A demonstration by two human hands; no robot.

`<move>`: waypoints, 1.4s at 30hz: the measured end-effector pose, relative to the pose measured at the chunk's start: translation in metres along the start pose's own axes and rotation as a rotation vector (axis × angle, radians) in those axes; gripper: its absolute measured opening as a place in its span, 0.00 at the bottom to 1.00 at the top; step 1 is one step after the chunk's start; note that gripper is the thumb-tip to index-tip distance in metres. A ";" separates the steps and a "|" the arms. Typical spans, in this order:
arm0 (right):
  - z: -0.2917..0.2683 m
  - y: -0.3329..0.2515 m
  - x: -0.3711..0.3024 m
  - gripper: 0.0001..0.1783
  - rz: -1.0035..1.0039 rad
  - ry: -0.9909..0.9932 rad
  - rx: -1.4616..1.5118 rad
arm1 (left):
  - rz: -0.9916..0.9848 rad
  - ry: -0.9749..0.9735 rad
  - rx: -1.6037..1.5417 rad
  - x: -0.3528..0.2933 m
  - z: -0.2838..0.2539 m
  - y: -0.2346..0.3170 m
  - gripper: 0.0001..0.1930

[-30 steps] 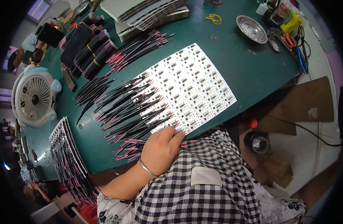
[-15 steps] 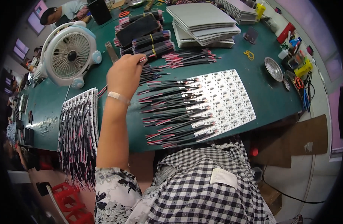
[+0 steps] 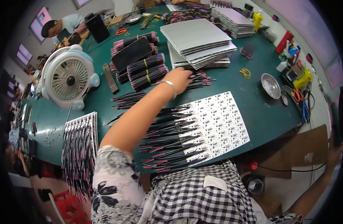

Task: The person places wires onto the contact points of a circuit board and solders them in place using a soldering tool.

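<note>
My left hand [image 3: 180, 79] reaches over the table, with a band round its wrist. Its fingers are bent down and closed on loose black wires [image 3: 202, 80] with red and pale ends, beside the stacked boards; the fingertips are partly hidden. Below the forearm lies a white circuit board panel [image 3: 220, 123], with rows of black wires [image 3: 171, 143] attached along its left part. A second bunch of loose dark wires [image 3: 128, 99] lies left of the hand. My right hand [image 3: 335, 153] is at the far right rim, dim and away from the table; its fingers do not show clearly.
Stacked pale boards [image 3: 195, 35] stand behind my left hand. Left of them, a dark phone [image 3: 132, 54] rests on tied wire bundles [image 3: 147, 71]. A fan [image 3: 68, 76] stands at left, near wired panels [image 3: 80, 145] overhanging the edge. A metal dish [image 3: 270, 86] sits right. Someone works far left.
My left hand has moved right, from beside the tied bundles to the loose wires by the stacked boards. My right forearm has come into view at the right rim. The view has shifted.
</note>
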State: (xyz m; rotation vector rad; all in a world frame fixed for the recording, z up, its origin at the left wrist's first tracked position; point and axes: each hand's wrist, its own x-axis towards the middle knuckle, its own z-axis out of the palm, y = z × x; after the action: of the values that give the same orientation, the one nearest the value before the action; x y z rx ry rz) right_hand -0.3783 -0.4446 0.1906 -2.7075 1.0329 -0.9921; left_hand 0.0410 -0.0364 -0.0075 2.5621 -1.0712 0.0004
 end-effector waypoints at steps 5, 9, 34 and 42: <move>0.099 0.035 -0.067 0.18 -0.194 -0.078 0.277 | 0.004 -0.023 0.167 -0.016 -0.024 0.005 0.17; 0.139 0.036 -0.113 0.18 0.090 -0.213 0.527 | -0.236 -0.176 0.258 -0.085 -0.052 -0.051 0.13; 0.180 -0.049 -0.094 0.19 -0.042 -0.450 0.951 | -0.312 1.325 -0.701 -0.171 -0.041 -0.067 0.09; 0.212 -0.048 -0.089 0.20 0.003 -0.524 1.055 | -0.303 1.330 -0.682 -0.168 -0.034 -0.056 0.26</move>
State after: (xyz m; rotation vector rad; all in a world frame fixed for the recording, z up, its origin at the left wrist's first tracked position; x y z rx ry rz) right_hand -0.2741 -0.3839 -0.0113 -1.8756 0.2617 -0.5162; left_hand -0.0352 0.1267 -0.0174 1.4870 -0.0922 0.9230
